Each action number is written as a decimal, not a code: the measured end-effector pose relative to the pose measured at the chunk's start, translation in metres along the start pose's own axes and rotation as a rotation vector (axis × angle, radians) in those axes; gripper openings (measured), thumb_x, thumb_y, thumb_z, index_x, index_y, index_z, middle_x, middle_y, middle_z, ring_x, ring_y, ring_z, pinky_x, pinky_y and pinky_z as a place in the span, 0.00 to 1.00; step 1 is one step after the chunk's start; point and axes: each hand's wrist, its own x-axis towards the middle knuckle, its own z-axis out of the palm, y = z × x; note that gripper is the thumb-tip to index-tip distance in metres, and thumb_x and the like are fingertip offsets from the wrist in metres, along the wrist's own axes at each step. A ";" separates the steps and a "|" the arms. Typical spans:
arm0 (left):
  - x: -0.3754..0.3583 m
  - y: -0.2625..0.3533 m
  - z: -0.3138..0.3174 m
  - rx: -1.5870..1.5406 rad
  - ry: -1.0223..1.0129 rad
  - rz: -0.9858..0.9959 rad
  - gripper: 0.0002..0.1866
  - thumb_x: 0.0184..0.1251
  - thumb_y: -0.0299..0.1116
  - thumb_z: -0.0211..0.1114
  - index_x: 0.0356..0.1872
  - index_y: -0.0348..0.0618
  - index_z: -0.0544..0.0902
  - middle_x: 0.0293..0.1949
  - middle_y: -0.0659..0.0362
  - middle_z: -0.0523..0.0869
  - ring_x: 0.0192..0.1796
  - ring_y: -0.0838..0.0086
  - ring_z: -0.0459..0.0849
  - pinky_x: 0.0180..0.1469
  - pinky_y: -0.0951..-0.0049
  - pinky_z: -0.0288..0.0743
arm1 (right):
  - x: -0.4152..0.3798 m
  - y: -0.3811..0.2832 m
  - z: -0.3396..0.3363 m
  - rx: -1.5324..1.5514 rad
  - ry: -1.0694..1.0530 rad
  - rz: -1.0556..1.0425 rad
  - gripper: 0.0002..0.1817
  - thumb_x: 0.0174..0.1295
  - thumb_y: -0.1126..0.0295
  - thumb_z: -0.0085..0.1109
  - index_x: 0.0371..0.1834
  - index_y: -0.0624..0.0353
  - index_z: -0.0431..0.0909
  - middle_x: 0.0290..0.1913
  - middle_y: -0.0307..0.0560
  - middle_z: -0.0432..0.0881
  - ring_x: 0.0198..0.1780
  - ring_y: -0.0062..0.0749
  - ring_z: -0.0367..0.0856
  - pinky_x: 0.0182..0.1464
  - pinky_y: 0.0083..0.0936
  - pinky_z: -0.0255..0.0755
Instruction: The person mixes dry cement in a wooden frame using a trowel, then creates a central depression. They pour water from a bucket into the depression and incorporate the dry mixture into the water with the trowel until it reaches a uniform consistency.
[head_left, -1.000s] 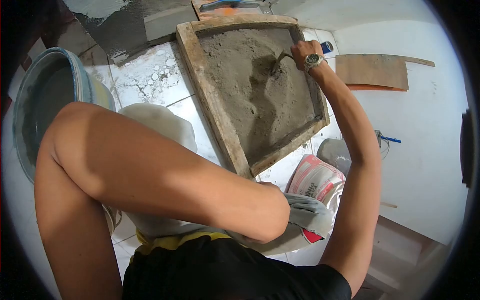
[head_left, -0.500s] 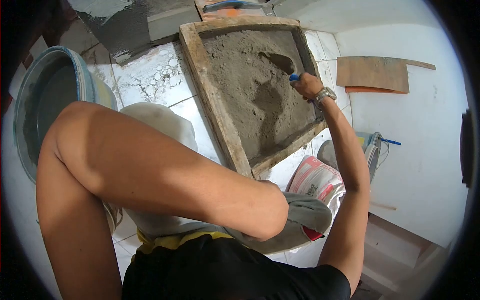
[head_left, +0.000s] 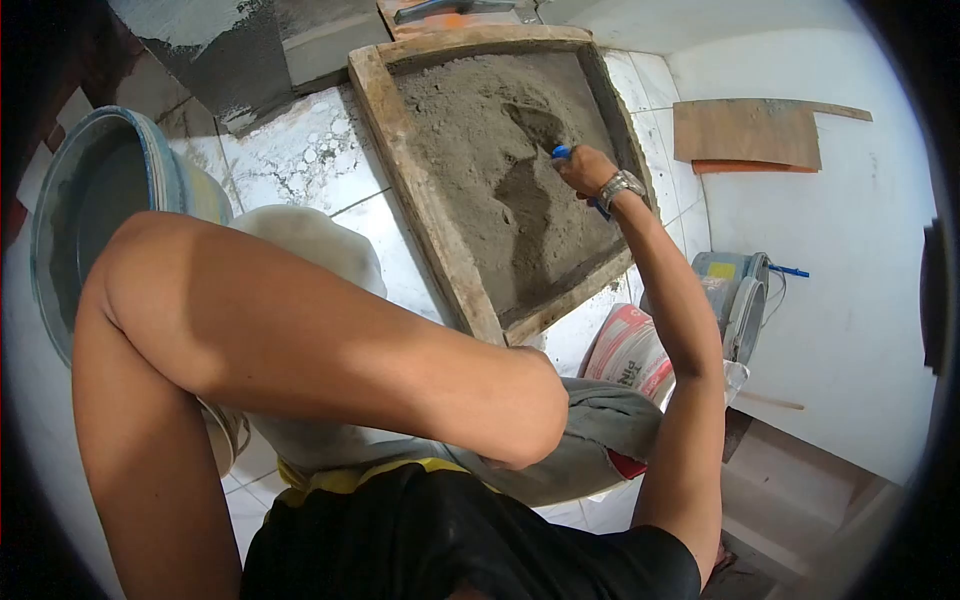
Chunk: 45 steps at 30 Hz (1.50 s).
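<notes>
My right hand (head_left: 585,173), with a metal watch on the wrist, is closed round the blue handle of a trowel (head_left: 561,152). The trowel's blade is sunk in or coated with grey mortar, so its outline is hard to make out. This mortar (head_left: 450,150) fills a shallow wooden frame box (head_left: 425,195), and a darker hollow runs through it below the blade. Bent across my lap, my left arm ends in my left hand (head_left: 530,405), which rests by my knee. Its fingers are turned down and hidden.
A large bucket (head_left: 165,160) stands at the left. A printed bag (head_left: 625,350) and more buckets (head_left: 740,300) sit on the right beside the wall. Wooden boards (head_left: 745,135) lean there too. Beyond the box lies a blue-grey tool (head_left: 450,8) on an orange-stained board.
My right hand and the trowel have moved left, drawing the blade through the mortar. My left hand stays by the knee. The view has shifted slightly.
</notes>
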 end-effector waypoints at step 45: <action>-0.001 -0.010 0.008 -0.002 0.059 -0.061 0.07 0.55 0.27 0.63 0.28 0.36 0.87 0.30 0.50 0.88 0.35 0.60 0.89 0.32 0.60 0.80 | -0.056 0.066 -0.057 -0.472 0.175 0.157 0.17 0.52 0.63 0.58 0.43 0.59 0.84 0.42 0.55 0.87 0.46 0.46 0.87 0.45 0.40 0.81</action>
